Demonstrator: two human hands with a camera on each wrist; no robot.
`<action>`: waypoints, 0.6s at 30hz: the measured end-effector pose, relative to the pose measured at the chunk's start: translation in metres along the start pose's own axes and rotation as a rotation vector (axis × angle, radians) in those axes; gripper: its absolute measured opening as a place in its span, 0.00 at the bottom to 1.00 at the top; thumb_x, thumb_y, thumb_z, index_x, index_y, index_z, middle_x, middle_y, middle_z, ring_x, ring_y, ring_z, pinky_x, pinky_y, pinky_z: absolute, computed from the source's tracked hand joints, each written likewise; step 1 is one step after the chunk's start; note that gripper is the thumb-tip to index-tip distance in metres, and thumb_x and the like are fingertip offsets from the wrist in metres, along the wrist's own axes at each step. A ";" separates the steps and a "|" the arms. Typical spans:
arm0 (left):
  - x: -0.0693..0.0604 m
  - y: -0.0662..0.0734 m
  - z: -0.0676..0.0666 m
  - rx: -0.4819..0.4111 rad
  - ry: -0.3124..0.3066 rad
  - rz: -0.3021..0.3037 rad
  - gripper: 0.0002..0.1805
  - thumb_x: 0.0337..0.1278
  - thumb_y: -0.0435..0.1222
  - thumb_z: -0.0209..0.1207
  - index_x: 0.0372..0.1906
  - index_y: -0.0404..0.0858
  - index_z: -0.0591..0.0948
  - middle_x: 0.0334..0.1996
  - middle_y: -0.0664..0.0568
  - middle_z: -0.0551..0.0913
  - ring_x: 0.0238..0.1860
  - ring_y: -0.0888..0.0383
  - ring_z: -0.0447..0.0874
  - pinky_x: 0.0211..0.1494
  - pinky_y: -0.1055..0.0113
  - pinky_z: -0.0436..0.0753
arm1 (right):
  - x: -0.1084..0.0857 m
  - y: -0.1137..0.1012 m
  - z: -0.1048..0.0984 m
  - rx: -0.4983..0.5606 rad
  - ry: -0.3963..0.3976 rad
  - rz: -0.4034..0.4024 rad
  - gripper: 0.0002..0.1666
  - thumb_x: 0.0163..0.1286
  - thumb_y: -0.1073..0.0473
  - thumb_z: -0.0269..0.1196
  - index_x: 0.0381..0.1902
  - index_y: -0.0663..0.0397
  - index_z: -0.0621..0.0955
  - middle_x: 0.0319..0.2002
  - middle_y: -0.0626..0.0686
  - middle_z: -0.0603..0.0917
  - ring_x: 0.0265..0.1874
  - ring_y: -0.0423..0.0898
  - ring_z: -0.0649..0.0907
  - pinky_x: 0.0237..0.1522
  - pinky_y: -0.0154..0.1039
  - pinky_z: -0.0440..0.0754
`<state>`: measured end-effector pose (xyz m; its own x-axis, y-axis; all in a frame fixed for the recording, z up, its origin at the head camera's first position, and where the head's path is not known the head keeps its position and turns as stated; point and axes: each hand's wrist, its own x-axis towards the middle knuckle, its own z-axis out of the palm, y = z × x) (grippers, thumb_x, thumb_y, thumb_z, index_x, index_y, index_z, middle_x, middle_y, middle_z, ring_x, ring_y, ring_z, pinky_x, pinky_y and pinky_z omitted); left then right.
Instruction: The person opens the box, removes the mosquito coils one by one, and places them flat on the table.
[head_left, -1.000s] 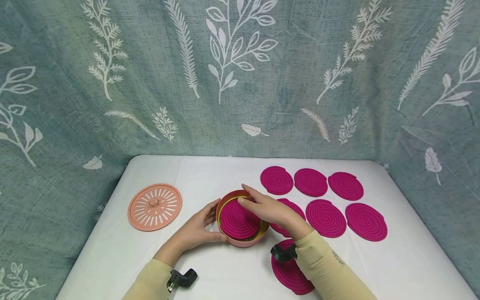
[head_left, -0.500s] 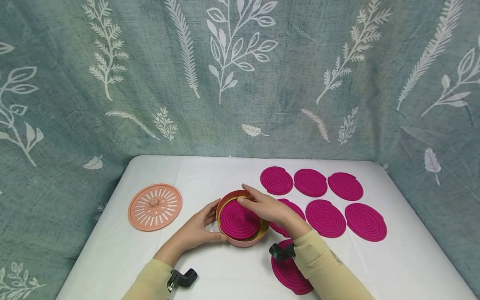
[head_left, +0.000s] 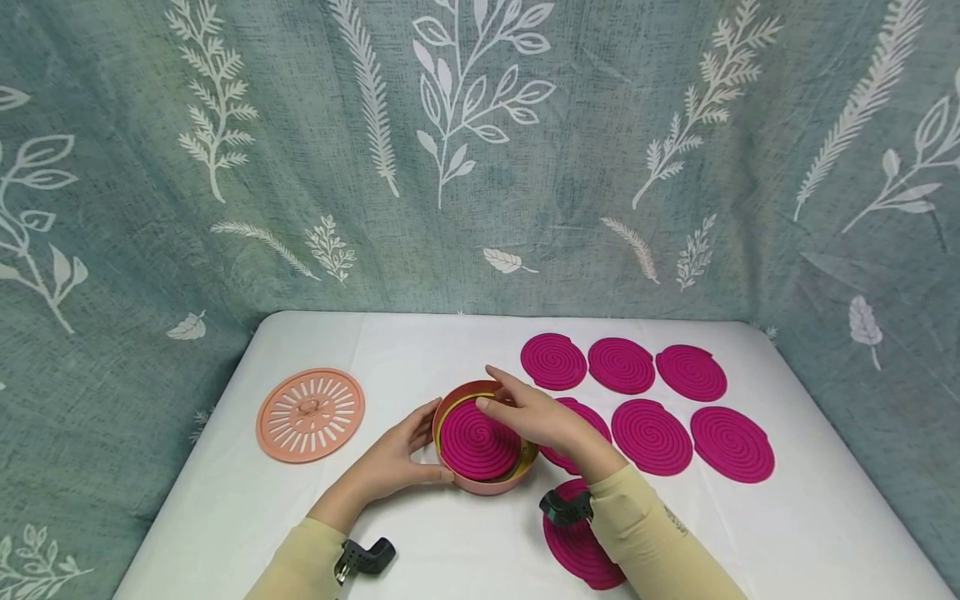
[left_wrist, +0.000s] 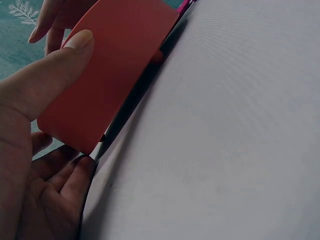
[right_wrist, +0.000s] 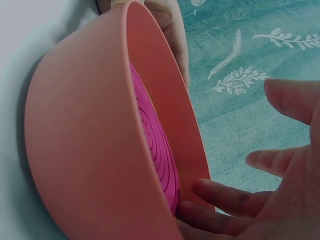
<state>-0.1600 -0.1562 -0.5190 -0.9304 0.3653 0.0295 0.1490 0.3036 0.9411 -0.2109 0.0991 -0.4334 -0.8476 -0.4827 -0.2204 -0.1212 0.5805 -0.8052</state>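
A round salmon-coloured mosquito coil holder (head_left: 487, 487) stands mid-table in the head view, with a magenta mosquito coil (head_left: 480, 442) lying inside it. My left hand (head_left: 401, 458) holds the holder's left side, thumb in front and fingers towards the back. In the left wrist view the thumb (left_wrist: 75, 55) lies against the outer wall (left_wrist: 115, 65). Over the right rim, my right hand (head_left: 536, 412) reaches in with fairly loose fingers. The right wrist view shows its lower fingertips (right_wrist: 192, 210) at the coil's edge, while the other fingers are spread apart.
A salmon slotted lid (head_left: 310, 414) lies flat at the left. Several more magenta coils (head_left: 651, 437) lie in rows at the right. A single coil (head_left: 573, 546) is partly under the right forearm. A leaf-patterned curtain (head_left: 480, 250) stands behind the white table (head_left: 420, 350).
My right hand's fingers have shifted very slightly over the holder. The left hand, the holder and the coils have kept their places.
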 end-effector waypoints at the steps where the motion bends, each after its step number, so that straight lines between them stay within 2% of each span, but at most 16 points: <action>1: -0.001 0.002 0.000 -0.004 -0.002 -0.001 0.61 0.39 0.40 0.80 0.78 0.46 0.55 0.73 0.47 0.63 0.71 0.51 0.65 0.73 0.57 0.66 | -0.001 0.000 0.000 0.004 0.004 0.000 0.46 0.67 0.29 0.57 0.78 0.30 0.57 0.62 0.54 0.75 0.61 0.52 0.75 0.60 0.59 0.76; 3: -0.002 0.007 0.000 -0.013 -0.007 0.001 0.61 0.40 0.39 0.79 0.78 0.43 0.54 0.73 0.45 0.63 0.71 0.49 0.64 0.74 0.56 0.65 | -0.001 0.000 -0.001 0.015 0.015 0.000 0.45 0.67 0.30 0.58 0.78 0.30 0.57 0.62 0.53 0.75 0.61 0.52 0.75 0.61 0.60 0.75; 6: -0.002 0.010 0.001 -0.014 -0.010 0.003 0.60 0.40 0.39 0.79 0.78 0.44 0.55 0.73 0.46 0.63 0.71 0.51 0.64 0.74 0.57 0.65 | -0.002 0.001 -0.003 0.042 0.040 -0.001 0.45 0.67 0.30 0.59 0.77 0.29 0.59 0.61 0.53 0.75 0.61 0.51 0.75 0.63 0.60 0.74; 12: 0.000 -0.001 0.000 0.000 -0.001 0.017 0.60 0.37 0.45 0.80 0.77 0.52 0.56 0.72 0.53 0.65 0.70 0.56 0.65 0.72 0.63 0.67 | -0.002 0.004 -0.006 0.101 0.065 0.001 0.43 0.66 0.30 0.60 0.76 0.28 0.61 0.59 0.52 0.76 0.57 0.50 0.77 0.59 0.55 0.78; 18: 0.002 -0.007 -0.001 0.006 -0.003 0.005 0.61 0.34 0.51 0.80 0.77 0.55 0.57 0.71 0.56 0.65 0.70 0.59 0.65 0.71 0.66 0.67 | -0.002 0.007 -0.008 0.158 0.064 -0.003 0.43 0.66 0.32 0.61 0.76 0.30 0.62 0.60 0.54 0.75 0.54 0.51 0.79 0.55 0.51 0.82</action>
<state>-0.1631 -0.1579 -0.5251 -0.9286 0.3697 0.0332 0.1559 0.3073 0.9387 -0.2140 0.1091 -0.4342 -0.8789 -0.4389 -0.1866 -0.0451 0.4660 -0.8837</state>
